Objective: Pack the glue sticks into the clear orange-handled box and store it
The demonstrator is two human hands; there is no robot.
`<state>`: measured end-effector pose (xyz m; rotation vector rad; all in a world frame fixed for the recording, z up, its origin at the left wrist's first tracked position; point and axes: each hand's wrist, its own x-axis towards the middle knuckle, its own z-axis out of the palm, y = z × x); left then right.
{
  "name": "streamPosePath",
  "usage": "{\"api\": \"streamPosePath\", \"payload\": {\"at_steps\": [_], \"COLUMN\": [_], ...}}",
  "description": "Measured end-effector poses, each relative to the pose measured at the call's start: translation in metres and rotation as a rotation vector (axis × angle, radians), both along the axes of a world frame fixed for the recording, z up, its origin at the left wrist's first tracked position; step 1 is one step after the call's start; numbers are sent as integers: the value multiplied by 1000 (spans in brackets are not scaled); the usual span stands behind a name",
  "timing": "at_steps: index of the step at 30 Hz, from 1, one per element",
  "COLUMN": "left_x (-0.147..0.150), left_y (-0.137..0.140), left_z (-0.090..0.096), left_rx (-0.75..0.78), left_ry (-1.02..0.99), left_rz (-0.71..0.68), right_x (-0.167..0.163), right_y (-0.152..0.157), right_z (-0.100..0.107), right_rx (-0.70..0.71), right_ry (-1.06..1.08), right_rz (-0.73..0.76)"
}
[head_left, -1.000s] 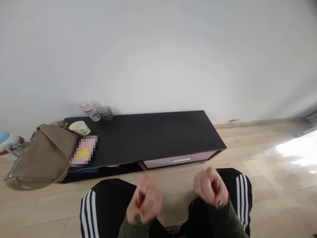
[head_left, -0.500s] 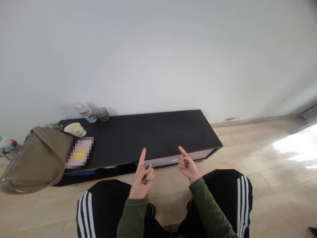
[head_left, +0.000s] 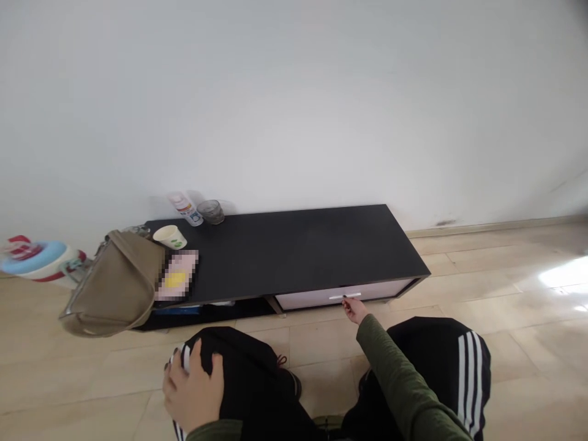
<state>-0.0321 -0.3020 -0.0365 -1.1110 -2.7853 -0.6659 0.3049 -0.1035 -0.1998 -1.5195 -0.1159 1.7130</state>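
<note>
My right hand [head_left: 355,310] reaches down to the front of a low black cabinet [head_left: 294,251]. Its fingers are closed on the slim silver drawer handle [head_left: 337,297], which sits on a pale drawer front [head_left: 303,298]. The drawer looks closed, flush with the cabinet. My left hand [head_left: 195,392] lies with spread fingers on my left knee, over the black trousers with white stripes, and holds nothing.
On the cabinet's left stand a spray can [head_left: 186,209], a grey glass bowl [head_left: 211,212], a paper cup [head_left: 170,237] and a blurred pink item [head_left: 179,272]. A brown bag [head_left: 119,285] overhangs the end, beside a white-and-blue bottle [head_left: 43,260]. Pale floor tiles [head_left: 459,294] lie around.
Both hands were raised with index fingers pointing. My left hand has dropped to my left knee, and my right hand has moved down to the drawer handle. The view has shifted left.
</note>
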Motion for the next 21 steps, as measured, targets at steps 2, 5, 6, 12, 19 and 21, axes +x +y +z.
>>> {"api": "streamPosePath", "payload": {"at_steps": [2,5,6,12,19,21], "left_x": [0,-3,-4,-8,-7,-6], "left_y": [2,1,0,-1,1,1], "left_z": [1,-2,-4,-16,-19,-16], "left_rx": [-1,-8,-8,51,61,50], "left_ry": [8,27,34,99,125,113], "left_rz": [6,-3,-4,-14,-36,-28], "right_x": [-1,-2,-3,10,25,21], "right_y": [-3,-8,-11,-53,-74,-57], "right_z": [-3,-5,-5,7,71,82], "right_rx": [-4,-5,-5,-61,386,483], "right_ry": [-53,-119,-135,-186,-283,-565], "right_rz": [36,97,122,348,909,830]}}
